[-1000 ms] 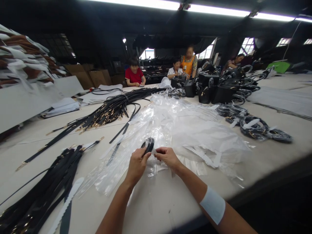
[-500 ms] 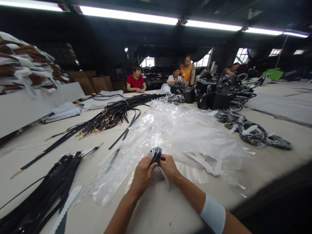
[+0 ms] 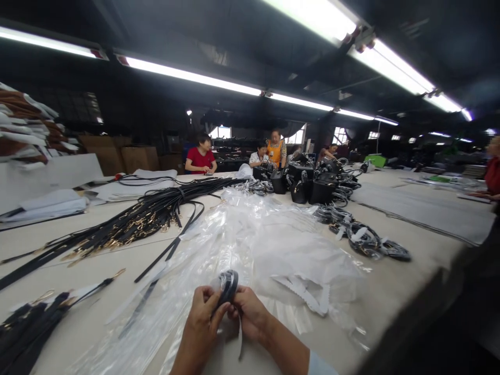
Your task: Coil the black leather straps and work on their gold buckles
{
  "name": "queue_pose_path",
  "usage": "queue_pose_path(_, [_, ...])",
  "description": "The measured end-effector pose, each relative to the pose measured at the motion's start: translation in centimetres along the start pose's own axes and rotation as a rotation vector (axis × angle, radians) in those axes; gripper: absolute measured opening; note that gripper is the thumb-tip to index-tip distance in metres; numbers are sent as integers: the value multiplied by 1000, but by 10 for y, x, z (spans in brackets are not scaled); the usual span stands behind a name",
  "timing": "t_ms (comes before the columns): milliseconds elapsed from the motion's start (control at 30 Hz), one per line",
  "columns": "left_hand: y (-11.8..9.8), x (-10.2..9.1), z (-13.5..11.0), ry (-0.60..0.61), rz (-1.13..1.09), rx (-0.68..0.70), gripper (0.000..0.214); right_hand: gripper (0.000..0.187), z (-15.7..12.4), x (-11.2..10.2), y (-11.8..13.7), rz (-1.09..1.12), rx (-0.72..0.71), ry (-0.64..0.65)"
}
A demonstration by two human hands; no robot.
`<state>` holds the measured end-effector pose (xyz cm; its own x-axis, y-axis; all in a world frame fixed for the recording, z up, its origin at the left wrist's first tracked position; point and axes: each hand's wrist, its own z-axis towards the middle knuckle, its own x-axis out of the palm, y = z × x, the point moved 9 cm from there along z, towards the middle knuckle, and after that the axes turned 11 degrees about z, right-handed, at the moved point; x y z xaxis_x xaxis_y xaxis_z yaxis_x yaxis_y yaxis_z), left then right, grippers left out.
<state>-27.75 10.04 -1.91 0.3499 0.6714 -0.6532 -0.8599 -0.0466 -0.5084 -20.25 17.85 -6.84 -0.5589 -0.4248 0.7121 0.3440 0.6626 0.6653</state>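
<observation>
Between my two hands is a coiled black strap [image 3: 230,284] covered in shiny clear plastic. My left hand [image 3: 200,324] is closed on the coil's left side, fingers and thumb pressed round it. At the coil's right side my right hand [image 3: 253,315] pinches a narrow white strip [image 3: 240,341], whose end dangles below the fingers. Its fingertips are partly hidden behind the coil. Under and beyond the hands lies a spread of clear plastic bags [image 3: 219,245]. White strips with toothed edges [image 3: 302,294] lie on the bags to the right.
A long bundle of black straps with gold clasps [image 3: 144,216] lies left, more straps [image 3: 35,323] nearer. Wrapped coils [image 3: 363,237] sit to the right, black handbags [image 3: 322,190] behind them. The table edge [image 3: 414,307] falls away at right. People work across the table.
The view has turned right and tilted up, so my hands and the table things appear lower and further left. Both hands still hold the coil and strip; another person now shows at far right.
</observation>
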Motion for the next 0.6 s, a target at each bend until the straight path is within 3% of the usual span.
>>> queue_pose_path(267, [-1,-9,5,35,-22,3,32,34,-16,14,4,119,132,175])
queue_pose_path(500, [-17,-5,5,43,-97,3,31,31,-3,-4,-9,235,145,49])
queue_pose_path(600, [-6,-7,4,-40,-176,-139,54,30,0,-8,-13,258,178,16])
